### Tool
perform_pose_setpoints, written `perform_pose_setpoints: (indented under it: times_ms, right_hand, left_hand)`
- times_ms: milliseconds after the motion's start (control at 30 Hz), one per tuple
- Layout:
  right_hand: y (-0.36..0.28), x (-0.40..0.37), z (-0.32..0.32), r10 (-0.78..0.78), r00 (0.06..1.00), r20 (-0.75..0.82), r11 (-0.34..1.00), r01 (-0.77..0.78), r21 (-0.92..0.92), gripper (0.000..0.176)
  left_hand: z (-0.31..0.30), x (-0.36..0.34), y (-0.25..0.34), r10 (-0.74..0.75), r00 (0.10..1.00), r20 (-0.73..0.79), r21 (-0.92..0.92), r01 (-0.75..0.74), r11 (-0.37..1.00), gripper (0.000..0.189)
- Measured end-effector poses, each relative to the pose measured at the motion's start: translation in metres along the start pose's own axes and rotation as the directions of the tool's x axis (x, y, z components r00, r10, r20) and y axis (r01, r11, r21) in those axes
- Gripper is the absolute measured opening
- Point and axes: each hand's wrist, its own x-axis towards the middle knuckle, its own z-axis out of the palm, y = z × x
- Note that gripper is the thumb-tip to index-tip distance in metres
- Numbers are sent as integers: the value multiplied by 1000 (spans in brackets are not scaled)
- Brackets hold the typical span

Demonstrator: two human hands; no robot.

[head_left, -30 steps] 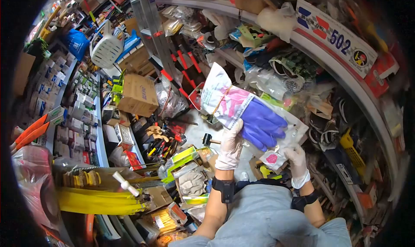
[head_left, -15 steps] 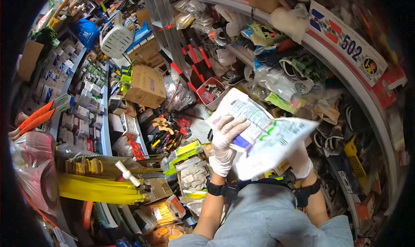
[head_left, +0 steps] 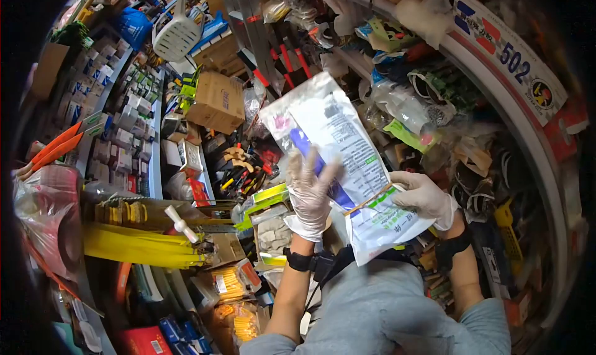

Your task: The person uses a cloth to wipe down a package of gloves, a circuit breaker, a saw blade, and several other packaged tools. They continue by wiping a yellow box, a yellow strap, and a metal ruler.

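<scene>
1. The pack is held up in front of the person's body, tilted, its upper end leaning to the left and its lower end over the grey-blue clothing. A side with small print and green bars faces the camera.
2. The right hand, in a thin white glove, grips the pack's right edge near the lower end, beside the band.
3. The left hand, gloved the same way, has its fingers spread and closes on nothing that shows. It is over the pack's left side; blur hides whether it touches.
4. The band runs across the lower part of the pack. Purple contents show through a see-through strip along the left side.
5. How far things are: the pack is in hand and lifted clear of the goods around it, but not set down. The band is on, and the purple contents look to be inside. Whether either end is open, I cannot tell.
6. Around it: a carton and a white stool lie beyond to the left, yellow sheeting nearer on that side, and a "502" sign on the shelf edge to the right.
</scene>
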Motion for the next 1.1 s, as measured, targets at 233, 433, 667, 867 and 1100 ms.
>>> perform_pose_setpoints:
  times_ms: [233, 433, 667, 867, 1100]
  right_hand:
    - [18, 15, -5, -145, 989, -36, 989, 146, 35, 50]
    - [35, 26, -9, -203, 974, -97, 978, 206, 26, 43]
    - [26, 31, -14, -250, 968, -31, 968, 250, -25, 59]
    - [18, 54, 10, -270, 932, -242, 937, 312, 155, 33]
    - [18, 80, 15, -357, 872, -335, 872, 439, 216, 27]
  left_hand:
    - [-1, -29, 10, -655, 622, 430, -597, 740, 310, 47]
    - [-9, -38, 41, -453, 470, 757, -601, 773, -202, 62]
    - [-16, -39, 33, -374, 567, 734, -674, 680, -290, 67]
    - [-21, -37, 31, -252, 537, 805, -592, 749, -297, 64]
    - [-23, -54, 18, -421, 384, 822, -450, 891, -66, 41]
